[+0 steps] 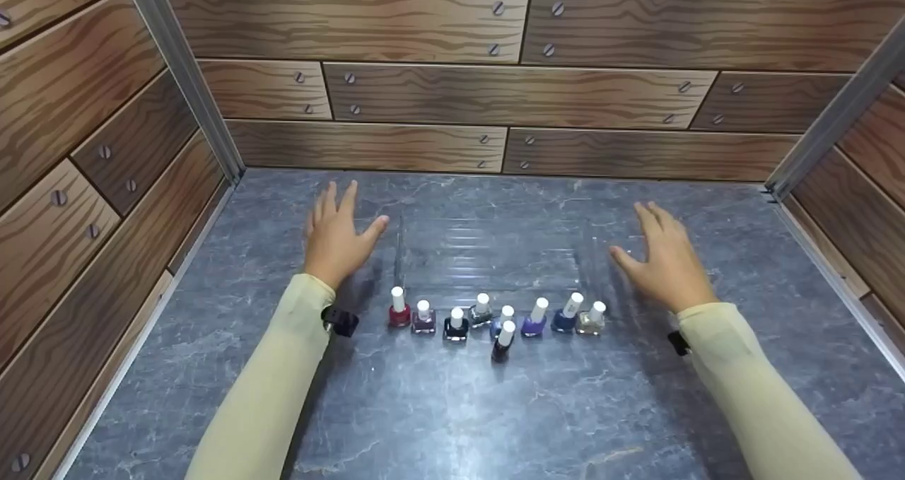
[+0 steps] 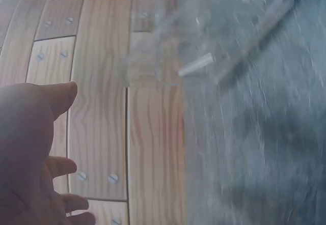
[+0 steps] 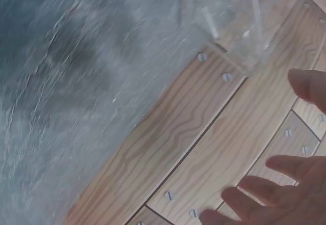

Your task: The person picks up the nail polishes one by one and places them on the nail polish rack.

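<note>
Sleeved arms [image 1: 272,374] are stretching forward well apart, left hand [image 1: 337,245] is holding its fingers [image 1: 347,200] spread, right hand [image 1: 666,266] is extending likewise, thumbs [image 1: 377,228] are pointing inward

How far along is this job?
Seemingly done: nine nail polish bottles stand in front of the clear container. In hand: nothing; the left hand and right hand flank it, open. Remaining: perhaps loading, since none shows inside.

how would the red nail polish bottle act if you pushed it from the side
The red bottle might tip if pushed high, since its tall white cap rises above a short body. Its glossy body looks like glass, so it's probably rigid, and might be slippery to grip.
</note>
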{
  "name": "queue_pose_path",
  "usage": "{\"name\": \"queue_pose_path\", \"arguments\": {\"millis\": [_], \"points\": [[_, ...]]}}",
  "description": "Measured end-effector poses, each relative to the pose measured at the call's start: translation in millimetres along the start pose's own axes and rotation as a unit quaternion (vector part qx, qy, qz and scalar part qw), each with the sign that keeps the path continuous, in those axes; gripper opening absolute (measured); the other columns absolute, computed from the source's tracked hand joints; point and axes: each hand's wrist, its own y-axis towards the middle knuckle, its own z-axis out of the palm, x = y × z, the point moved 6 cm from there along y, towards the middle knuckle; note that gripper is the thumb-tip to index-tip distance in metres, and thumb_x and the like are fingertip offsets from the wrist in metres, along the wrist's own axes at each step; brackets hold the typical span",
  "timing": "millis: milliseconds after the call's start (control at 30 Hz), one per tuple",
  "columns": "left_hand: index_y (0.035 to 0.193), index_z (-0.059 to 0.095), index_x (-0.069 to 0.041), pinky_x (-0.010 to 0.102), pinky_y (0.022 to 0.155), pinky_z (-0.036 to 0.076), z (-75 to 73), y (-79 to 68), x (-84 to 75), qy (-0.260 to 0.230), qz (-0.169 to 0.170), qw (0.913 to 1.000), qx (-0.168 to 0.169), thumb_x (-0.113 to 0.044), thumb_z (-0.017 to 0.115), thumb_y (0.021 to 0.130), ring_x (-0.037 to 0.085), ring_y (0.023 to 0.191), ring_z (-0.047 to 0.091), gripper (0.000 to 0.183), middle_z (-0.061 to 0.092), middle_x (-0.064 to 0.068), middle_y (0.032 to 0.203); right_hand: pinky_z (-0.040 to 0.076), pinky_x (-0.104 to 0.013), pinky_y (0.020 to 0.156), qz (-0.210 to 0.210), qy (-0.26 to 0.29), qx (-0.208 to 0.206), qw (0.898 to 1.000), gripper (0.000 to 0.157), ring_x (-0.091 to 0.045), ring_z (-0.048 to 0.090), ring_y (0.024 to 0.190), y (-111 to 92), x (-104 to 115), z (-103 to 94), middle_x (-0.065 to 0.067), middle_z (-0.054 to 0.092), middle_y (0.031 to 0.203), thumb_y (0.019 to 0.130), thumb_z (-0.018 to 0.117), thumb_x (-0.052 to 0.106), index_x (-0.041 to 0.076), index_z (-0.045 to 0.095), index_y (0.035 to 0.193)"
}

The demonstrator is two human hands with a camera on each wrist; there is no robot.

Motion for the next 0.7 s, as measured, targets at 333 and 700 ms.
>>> {"name": "queue_pose_path", "arguments": {"millis": [333, 700], "points": [[0.156, 0.037, -0.002, 0.054, 0.109, 0.052, 24.5, -2.6, 10.1, -0.317, -0.076, 0.9414, 0.085, -0.033, 0.063, 0.104, 0.041, 0.135, 0.051, 0.066, 0.048, 0.026, 0.149, 0.061, -0.054, 0.086, -0.024, 0.038, 0.134, 0.990, 0.025, -0.030, 0.068, 0.097, -26, 13, 5.1, -0.015, 0.072, 0.107, 0.098, 0.066, 0.015, 0.001, 0.068, 0.118], [0.157, 0.034, -0.004, 0.042, 0.096, 0.062, 65.5, -15.7, 21.0, -0.443, -0.200, 0.8579, 0.168, -0.031, 0.061, 0.105, 0.038, 0.135, 0.051, 0.065, 0.047, 0.024, 0.151, 0.062, -0.034, 0.082, -0.085, 0.102, 0.290, 0.948, 0.024, -0.021, 0.067, 0.096, -50, 31, 23.6, -0.002, 0.071, 0.105, 0.091, 0.076, 0.016, 0.008, 0.067, 0.112]]}}
